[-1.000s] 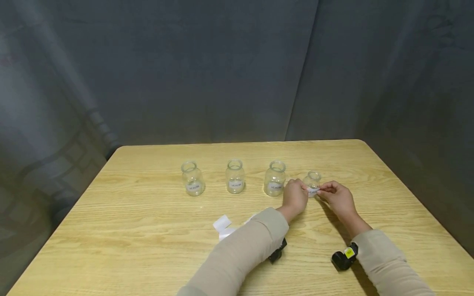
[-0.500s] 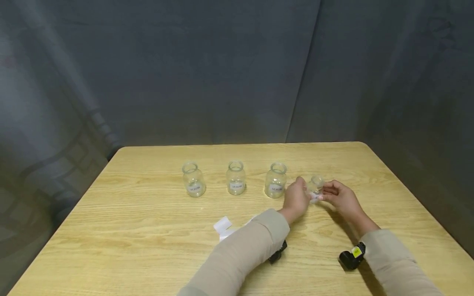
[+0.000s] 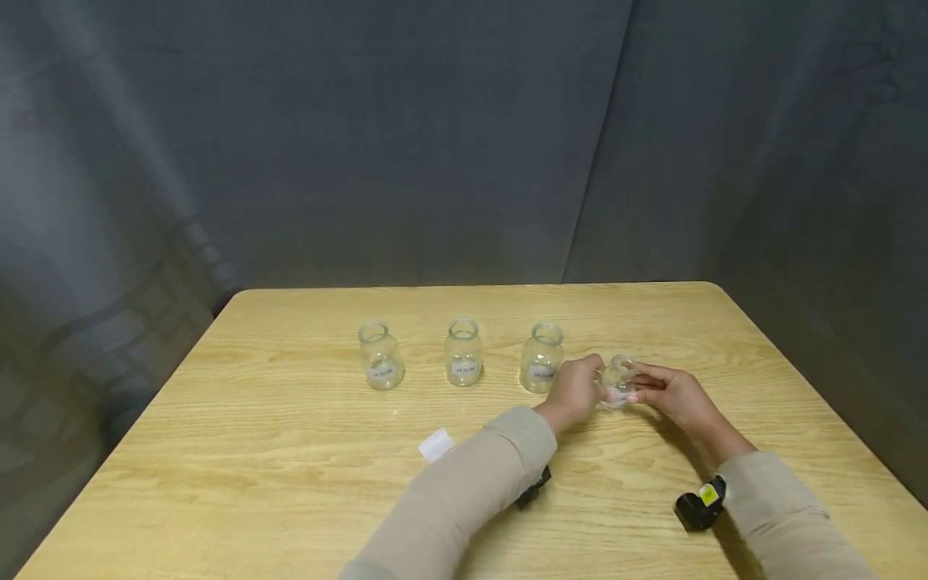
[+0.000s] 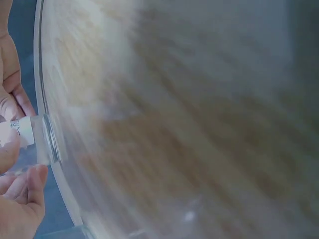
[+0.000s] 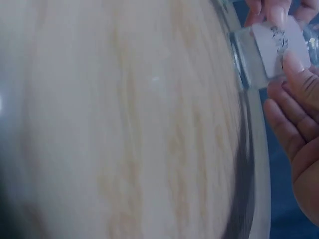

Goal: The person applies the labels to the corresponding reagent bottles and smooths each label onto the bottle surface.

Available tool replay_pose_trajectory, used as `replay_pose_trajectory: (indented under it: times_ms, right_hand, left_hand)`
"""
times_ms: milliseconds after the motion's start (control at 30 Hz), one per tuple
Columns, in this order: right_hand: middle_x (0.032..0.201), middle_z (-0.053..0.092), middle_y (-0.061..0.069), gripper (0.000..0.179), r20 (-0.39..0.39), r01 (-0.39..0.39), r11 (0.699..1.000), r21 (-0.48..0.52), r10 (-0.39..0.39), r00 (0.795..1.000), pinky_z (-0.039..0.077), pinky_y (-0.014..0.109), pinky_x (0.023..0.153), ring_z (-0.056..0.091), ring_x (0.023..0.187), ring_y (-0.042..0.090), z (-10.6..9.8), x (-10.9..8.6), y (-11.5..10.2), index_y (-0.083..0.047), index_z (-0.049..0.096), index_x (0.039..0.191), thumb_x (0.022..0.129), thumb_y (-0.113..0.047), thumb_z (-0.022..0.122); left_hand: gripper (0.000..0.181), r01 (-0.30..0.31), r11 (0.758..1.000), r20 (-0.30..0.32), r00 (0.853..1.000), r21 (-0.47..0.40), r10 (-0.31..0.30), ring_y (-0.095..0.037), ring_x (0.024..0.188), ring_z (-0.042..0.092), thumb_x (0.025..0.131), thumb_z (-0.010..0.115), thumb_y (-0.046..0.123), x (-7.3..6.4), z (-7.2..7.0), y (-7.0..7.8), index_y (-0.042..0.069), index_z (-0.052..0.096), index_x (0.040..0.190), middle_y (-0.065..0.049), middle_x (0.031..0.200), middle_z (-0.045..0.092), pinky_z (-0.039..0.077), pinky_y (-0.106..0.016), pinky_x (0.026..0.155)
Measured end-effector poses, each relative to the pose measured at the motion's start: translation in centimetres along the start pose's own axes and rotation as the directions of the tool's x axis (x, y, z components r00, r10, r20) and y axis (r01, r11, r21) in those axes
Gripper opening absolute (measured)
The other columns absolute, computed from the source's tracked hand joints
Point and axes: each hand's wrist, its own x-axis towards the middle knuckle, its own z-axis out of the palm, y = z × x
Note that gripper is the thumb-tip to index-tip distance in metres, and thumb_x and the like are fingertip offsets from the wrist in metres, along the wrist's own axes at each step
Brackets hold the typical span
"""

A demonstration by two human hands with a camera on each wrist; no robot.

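Both hands hold a small clear glass jar at the right end of a row of jars. It leans, with its mouth turned up toward the head camera. My left hand grips it from the left. From the right, the fingers and thumb of my right hand hold its other side. A white label with dark handwriting lies on the jar's side in the right wrist view, and both thumbs press on it. Part of the label and the far fingers are hidden.
Left of the held jar stand three labelled glass jars: a near one, a middle one and a far-left one. A white paper piece lies beside the left sleeve on the wooden table.
The jar has come slightly toward me and tilted, its mouth now facing the head camera more. Both hands have moved with it. The left sleeve now covers more of the white paper.
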Motion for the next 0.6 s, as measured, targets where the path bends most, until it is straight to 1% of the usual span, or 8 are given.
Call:
replay_pose_trajectory:
  times_ms: [100,167,300,467,600]
  right_hand:
    - [0.104,0.053,0.029,0.053,0.01,-0.002,1.0,0.005,0.002,1.0,0.047,0.019,0.069,0.053,0.082,-0.005,-0.08,0.11,0.21,0.011,0.042,0.119,0.075,-0.01,0.063]
    - [0.102,0.054,0.029,0.052,-0.003,0.002,1.0,0.008,-0.002,1.0,0.047,0.018,0.068,0.053,0.08,-0.005,-0.07,0.08,0.31,0.013,0.044,0.117,0.074,-0.01,0.064]
    - [0.101,0.055,0.028,0.051,-0.035,0.007,1.0,-0.004,-0.007,0.999,0.047,0.017,0.067,0.054,0.079,-0.004,0.13,0.04,0.2,0.014,0.046,0.114,0.074,-0.011,0.066]
    - [0.102,0.054,0.029,0.051,-0.062,-0.009,1.0,0.007,0.009,0.998,0.047,0.018,0.067,0.053,0.08,-0.005,0.4,0.03,-0.09,0.014,0.045,0.115,0.074,-0.008,0.065]
    - [0.102,0.053,0.03,0.05,-0.076,-0.014,1.0,0.017,0.015,0.997,0.047,0.017,0.066,0.053,0.078,-0.005,0.55,-0.01,-0.04,0.016,0.045,0.114,0.073,-0.005,0.065]
  left_hand:
    - [0.029,-0.012,1.0,0.008,1.0,0.012,0.012,-0.002,0.075,0.056,0.067,0.071,0.012,0.09,-0.06,-0.16,0.011,0.057,0.092,0.003,0.084,0.064,0.04,-0.008,0.058]
    - [0.029,-0.022,1.0,0.019,1.0,0.019,0.022,-0.003,0.075,0.057,0.067,0.071,0.01,0.09,-0.14,-0.11,0.011,0.057,0.093,0.002,0.084,0.064,0.041,-0.008,0.058]
    - [0.029,-0.054,0.998,0.022,0.998,0.043,0.053,-0.003,0.07,0.055,0.066,0.072,0.007,0.11,-0.4,-0.13,0.01,0.057,0.091,0.001,0.08,0.064,0.04,-0.009,0.056]
    - [0.028,-0.093,0.989,0.009,0.996,0.114,0.092,-0.003,0.058,0.048,0.066,0.072,0.008,0.17,-0.56,-0.27,0.01,0.055,0.087,0.004,0.069,0.06,0.035,-0.01,0.049]
    - [0.027,-0.108,0.985,0.016,0.994,0.138,0.106,-0.003,0.057,0.048,0.066,0.072,0.008,0.17,-0.63,-0.25,0.01,0.055,0.087,0.004,0.067,0.058,0.035,-0.01,0.048]
